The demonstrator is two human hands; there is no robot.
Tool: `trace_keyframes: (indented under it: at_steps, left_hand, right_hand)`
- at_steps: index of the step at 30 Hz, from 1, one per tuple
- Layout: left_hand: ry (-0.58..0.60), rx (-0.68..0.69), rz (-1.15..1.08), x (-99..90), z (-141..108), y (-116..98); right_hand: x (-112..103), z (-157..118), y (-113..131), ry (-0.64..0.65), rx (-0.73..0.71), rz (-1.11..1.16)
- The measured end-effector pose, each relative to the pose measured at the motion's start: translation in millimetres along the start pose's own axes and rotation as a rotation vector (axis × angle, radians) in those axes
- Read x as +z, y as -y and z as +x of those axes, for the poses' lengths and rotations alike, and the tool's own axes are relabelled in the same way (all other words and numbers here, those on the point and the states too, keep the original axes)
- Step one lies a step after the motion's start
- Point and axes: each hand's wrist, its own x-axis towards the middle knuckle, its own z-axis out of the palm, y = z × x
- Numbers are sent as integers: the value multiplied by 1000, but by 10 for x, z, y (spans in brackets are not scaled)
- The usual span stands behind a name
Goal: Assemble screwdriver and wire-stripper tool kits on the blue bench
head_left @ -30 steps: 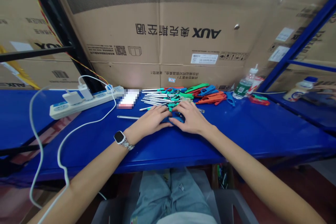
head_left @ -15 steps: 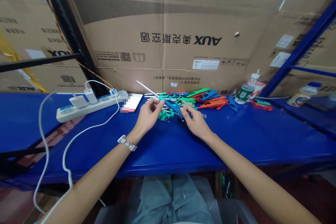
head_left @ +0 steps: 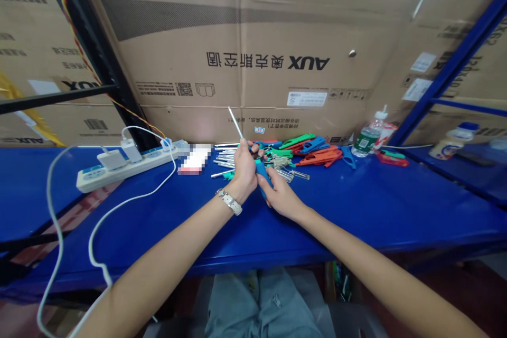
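A tool with a blue handle and a thin metal rod is held between both hands over the blue table. My left hand is wrapped round its upper part, the rod sticking up and to the left above the fingers. Lower down, my right hand is closed round the blue handle. Behind the hands lies a pile of metal rods and green parts, partly hidden by the hands. Orange pieces and blue and green ones lie right of the pile.
A white power strip with plugs and cables lies on the blue table at the left. At the right stand a green-labelled bottle and a blue-capped bottle. Large cardboard rises behind.
My left hand has moved right and wrapped round the tool. My right hand has shifted slightly left and down. The rod points more steeply upward, and the view has shifted slightly.
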Motion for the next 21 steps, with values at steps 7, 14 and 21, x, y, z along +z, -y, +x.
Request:
trace_keyframes:
  at_steps: [7, 14, 21]
  left_hand:
    - [52, 39, 68, -63, 10, -26]
    - [231, -127, 279, -230, -20, -13]
    - [249, -144, 333, -304, 33, -126]
  right_hand:
    - [21, -69, 8, 48, -5, -35]
    - [-42, 179, 113, 62, 200, 369]
    - [-20, 424, 230, 79, 150, 408]
